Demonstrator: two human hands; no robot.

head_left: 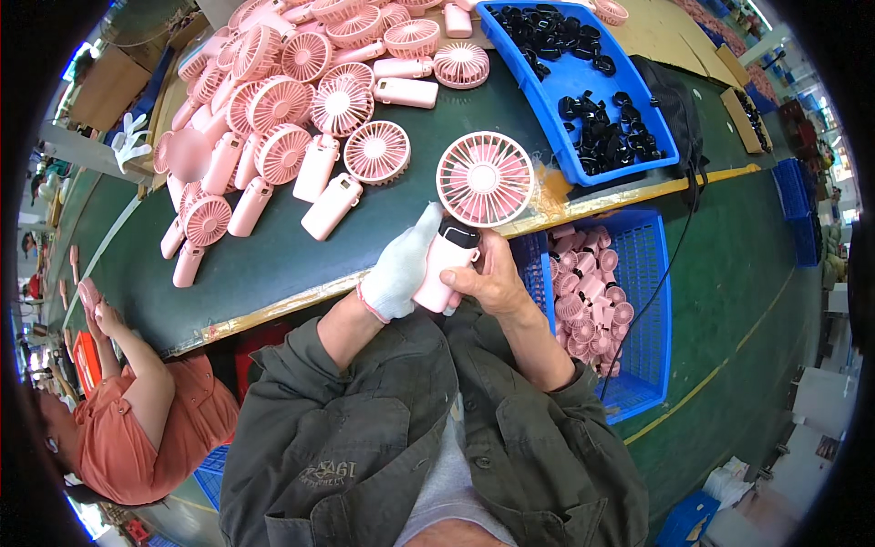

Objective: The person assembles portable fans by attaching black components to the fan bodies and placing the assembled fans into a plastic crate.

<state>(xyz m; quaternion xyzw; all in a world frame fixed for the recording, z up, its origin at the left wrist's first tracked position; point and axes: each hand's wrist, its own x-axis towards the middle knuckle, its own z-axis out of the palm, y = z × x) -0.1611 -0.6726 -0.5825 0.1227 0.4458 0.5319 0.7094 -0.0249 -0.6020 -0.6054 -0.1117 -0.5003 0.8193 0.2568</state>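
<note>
A pink handheld fan point(438, 272) is held between both hands at the table's front edge, its round grille turned away from me. A glossy black piece point(459, 233) sits at the top of its handle, below the grille. My left hand point(401, 270), in a white glove with a pink-edged cuff, wraps the handle from the left. My bare right hand point(495, 276) grips it from the right, thumb on the handle's front. Several more pink fans point(279, 102) lie heaped on the green table to the far left.
A blue tray point(547, 118) of black parts stands at the back right. Below the table edge, a blue crate point(652, 314) contains several pink fans. A black cable point(663, 264) hangs beside it. A co-worker in an orange top point(196, 401) sits at left.
</note>
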